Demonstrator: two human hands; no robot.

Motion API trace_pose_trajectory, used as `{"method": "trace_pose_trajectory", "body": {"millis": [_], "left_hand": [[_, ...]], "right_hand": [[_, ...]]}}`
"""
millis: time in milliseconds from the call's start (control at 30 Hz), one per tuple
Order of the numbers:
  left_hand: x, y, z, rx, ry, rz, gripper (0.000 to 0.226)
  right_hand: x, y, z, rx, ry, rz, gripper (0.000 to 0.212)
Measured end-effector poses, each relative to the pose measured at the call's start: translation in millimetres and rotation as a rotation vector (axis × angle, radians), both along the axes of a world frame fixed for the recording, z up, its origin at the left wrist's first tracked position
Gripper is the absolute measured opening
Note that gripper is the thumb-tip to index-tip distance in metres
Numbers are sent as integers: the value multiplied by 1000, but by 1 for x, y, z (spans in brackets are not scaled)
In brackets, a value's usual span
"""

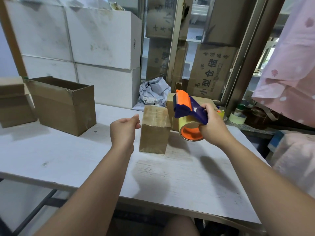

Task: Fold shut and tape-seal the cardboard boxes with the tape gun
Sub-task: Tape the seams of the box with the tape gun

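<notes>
The white tabletop (170,176) runs from my lap to the wall of stacked cartons. Toward its far left corner stands the biggest thing on it, an open cardboard box (64,106) with its flaps up. A shorter brown box (13,106) sits just beside that one at the left edge. Near the middle of the tabletop, closer to the far edge than to me, the small box (154,130) stands upright with its top flaps folded down and clear tape shining across them. Another brown box (171,106) stands just behind it to the right, partly hidden by what I am holding. A crumpled grey mailer bag (153,94) lies against the far edge behind both.

My right hand (213,125) is wrapped around the handle of the tape gun (190,114), which is blue and orange with its roll of clear tape hanging below. I hold it in the air just to the right of the small box, not touching it. My left hand (124,128) hovers just left of that box, fingers curled in on nothing, thumb tip close to the top corner but apart from it. Two spare tape rolls (237,117) sit past the right corner.
</notes>
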State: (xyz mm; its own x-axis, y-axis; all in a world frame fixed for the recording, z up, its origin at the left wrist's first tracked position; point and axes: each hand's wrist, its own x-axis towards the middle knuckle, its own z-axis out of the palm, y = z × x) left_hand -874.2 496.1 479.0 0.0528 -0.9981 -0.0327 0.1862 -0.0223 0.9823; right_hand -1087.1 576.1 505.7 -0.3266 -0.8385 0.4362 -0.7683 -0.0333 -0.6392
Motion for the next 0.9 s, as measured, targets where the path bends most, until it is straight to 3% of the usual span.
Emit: {"method": "trace_pose_trajectory", "body": {"millis": [367,733,900], "left_hand": [[0,-15,-15,-91,-345,70,29],[0,-21,-19,-84,-349,35,29],[0,-23,-21,-52,-263,-12,25]], "right_hand": [[-8,-4,-7,21,65,1,49],[-14,-13,-15,42,83,21,51],[-17,-15,-26,81,51,29,51]]}}
